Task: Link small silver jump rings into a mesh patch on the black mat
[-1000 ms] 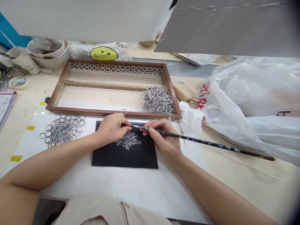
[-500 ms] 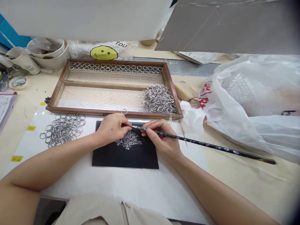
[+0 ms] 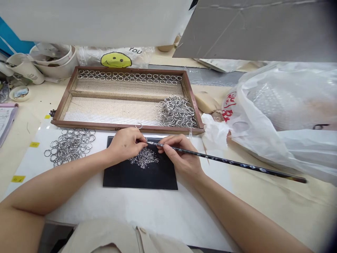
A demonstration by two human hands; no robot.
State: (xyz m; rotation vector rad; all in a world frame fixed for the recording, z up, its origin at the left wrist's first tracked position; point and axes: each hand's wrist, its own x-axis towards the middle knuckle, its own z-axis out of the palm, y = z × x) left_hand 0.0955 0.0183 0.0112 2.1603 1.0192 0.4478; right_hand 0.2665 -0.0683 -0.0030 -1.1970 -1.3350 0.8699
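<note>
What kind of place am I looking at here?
Probably a small craft or jewellery assembly bench: a brown wooden mesh tray lined with silver metal rings, loose ring piles, and tiny silver pieces on a black mat.

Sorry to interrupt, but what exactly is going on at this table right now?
A person sits at a table. Their right hand holds a long thin brush, its tip meeting the left hand, which pinches something small. Both hands work over a heap of tiny silver pieces on a black mat. Behind stands a wooden mesh tray with metal rings lined up and piled; more loose rings lie left.
</note>
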